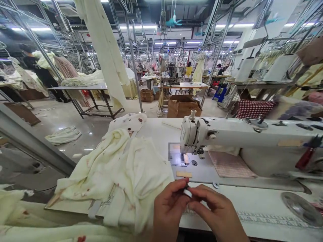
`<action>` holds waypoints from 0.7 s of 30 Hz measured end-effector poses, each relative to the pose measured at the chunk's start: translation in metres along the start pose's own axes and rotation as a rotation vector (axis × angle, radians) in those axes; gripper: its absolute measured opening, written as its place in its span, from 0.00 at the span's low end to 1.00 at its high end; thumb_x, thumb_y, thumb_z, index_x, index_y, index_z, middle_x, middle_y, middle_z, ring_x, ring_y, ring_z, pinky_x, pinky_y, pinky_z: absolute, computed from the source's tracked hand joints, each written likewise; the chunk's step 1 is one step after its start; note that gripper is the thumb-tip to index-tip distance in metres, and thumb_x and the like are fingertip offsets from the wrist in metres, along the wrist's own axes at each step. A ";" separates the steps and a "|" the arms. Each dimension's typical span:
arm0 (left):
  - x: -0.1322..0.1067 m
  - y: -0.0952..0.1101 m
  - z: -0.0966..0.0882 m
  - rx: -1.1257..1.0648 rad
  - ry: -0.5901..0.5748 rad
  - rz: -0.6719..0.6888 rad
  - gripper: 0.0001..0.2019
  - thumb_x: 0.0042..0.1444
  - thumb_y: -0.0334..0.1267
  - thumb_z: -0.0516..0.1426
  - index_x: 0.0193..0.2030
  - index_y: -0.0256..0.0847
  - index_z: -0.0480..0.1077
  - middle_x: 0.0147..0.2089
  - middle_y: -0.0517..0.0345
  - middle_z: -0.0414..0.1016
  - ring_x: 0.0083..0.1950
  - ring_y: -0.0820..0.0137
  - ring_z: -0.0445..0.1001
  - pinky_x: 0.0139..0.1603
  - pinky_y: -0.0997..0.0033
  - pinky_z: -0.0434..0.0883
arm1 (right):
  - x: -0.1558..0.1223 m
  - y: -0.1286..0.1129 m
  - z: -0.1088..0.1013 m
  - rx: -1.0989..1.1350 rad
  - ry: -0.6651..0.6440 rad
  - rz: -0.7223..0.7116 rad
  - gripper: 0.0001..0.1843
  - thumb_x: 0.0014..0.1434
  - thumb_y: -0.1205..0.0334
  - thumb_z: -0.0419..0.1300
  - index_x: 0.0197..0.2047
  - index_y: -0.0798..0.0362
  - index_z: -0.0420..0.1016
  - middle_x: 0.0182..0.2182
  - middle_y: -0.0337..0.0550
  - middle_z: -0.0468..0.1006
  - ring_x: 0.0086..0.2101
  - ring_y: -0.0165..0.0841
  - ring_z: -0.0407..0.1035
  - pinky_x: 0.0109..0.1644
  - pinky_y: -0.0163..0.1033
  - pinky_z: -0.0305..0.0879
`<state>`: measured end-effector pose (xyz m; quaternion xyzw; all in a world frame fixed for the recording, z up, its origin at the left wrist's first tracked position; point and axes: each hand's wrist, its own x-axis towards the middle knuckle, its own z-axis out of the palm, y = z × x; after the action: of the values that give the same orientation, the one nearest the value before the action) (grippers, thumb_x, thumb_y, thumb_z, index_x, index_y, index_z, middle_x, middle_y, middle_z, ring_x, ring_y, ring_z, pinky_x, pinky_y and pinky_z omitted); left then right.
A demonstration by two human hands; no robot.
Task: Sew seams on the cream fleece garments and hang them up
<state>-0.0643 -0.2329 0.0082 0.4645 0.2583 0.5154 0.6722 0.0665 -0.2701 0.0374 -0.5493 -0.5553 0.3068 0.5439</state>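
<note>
In front of the sewing machine (214, 131), my left hand (170, 201) and my right hand (214, 208) meet with closed fingertips. Pinched between them is a small white thread bobbin (187, 193), with a dark part against it on the left hand's side, mostly covered by my fingers. Another white bobbin (216, 185) lies on the table just beyond my right hand. A short tan strip (184, 174) sits beyond my left fingertips, near the lit needle area. Cream printed fabric (143, 168) is heaped left of my hands.
A measuring tape strip (267, 220) runs along the table's front. A pink checked cloth (230, 164) lies under the machine arm, and a red-handled tool (306, 156) is at its right. Past the table stand a cardboard box (184, 106) and a metal-legged table (93, 86).
</note>
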 end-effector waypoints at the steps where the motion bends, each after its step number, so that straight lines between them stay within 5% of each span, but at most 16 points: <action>1: -0.001 0.001 -0.001 -0.012 0.008 -0.012 0.10 0.52 0.33 0.60 0.43 0.43 0.74 0.49 0.52 0.75 0.50 0.64 0.73 0.51 0.67 0.71 | -0.001 -0.001 0.001 -0.061 0.016 -0.049 0.05 0.49 0.59 0.66 0.33 0.45 0.80 0.26 0.38 0.77 0.26 0.31 0.71 0.31 0.32 0.70; 8: -0.009 0.002 -0.003 -0.029 0.036 0.050 0.09 0.51 0.30 0.61 0.40 0.42 0.75 0.48 0.51 0.75 0.50 0.64 0.73 0.49 0.68 0.72 | -0.009 0.000 0.002 -0.239 0.093 -0.272 0.06 0.55 0.66 0.61 0.36 0.47 0.78 0.27 0.38 0.77 0.27 0.29 0.72 0.30 0.29 0.69; 15: -0.015 0.000 0.002 0.064 0.085 0.060 0.14 0.54 0.35 0.60 0.48 0.41 0.68 0.47 0.50 0.75 0.48 0.66 0.73 0.49 0.69 0.71 | -0.014 0.001 0.005 -0.241 0.086 -0.258 0.03 0.56 0.65 0.60 0.32 0.49 0.75 0.25 0.37 0.75 0.27 0.29 0.71 0.30 0.30 0.68; 21: -0.020 0.008 0.013 0.121 0.157 0.046 0.09 0.54 0.39 0.59 0.41 0.39 0.71 0.42 0.52 0.76 0.45 0.67 0.73 0.47 0.71 0.70 | -0.016 0.003 0.003 -0.246 0.048 -0.205 0.03 0.56 0.64 0.60 0.31 0.49 0.75 0.25 0.37 0.74 0.27 0.29 0.70 0.30 0.29 0.67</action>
<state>-0.0642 -0.2558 0.0184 0.4681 0.3301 0.5489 0.6088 0.0619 -0.2838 0.0295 -0.5595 -0.6287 0.1659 0.5141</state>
